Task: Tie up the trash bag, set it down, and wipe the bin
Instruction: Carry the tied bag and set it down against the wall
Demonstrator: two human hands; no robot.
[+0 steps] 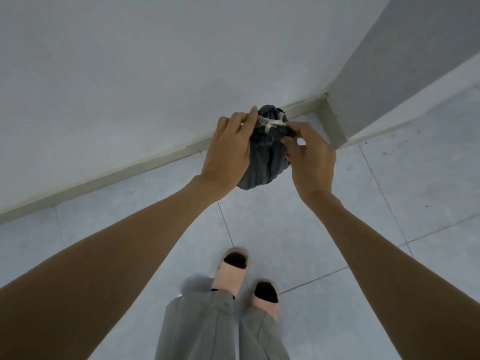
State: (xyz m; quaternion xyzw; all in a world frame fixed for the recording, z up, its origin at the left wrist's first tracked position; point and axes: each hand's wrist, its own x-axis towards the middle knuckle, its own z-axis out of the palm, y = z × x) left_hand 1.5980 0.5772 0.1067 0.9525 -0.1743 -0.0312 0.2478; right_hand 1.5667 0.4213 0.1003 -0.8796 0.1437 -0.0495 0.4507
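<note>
A small dark grey trash bag (262, 162) hangs in the air between my two hands, above the tiled floor. Its top is gathered, with a white drawstring (272, 123) stretched across the gathered neck. My left hand (228, 149) pinches the left end of the string and the bag's neck. On the other side, my right hand (311, 157) pinches the right end of the string with thumb and forefinger. The bin is not in view.
A white wall with a pale baseboard (130, 167) runs behind the bag and meets a grey wall at a corner (330, 118). Light tiled floor (324, 229) lies below. My feet in pink slippers (233, 274) stand near the bottom of the view.
</note>
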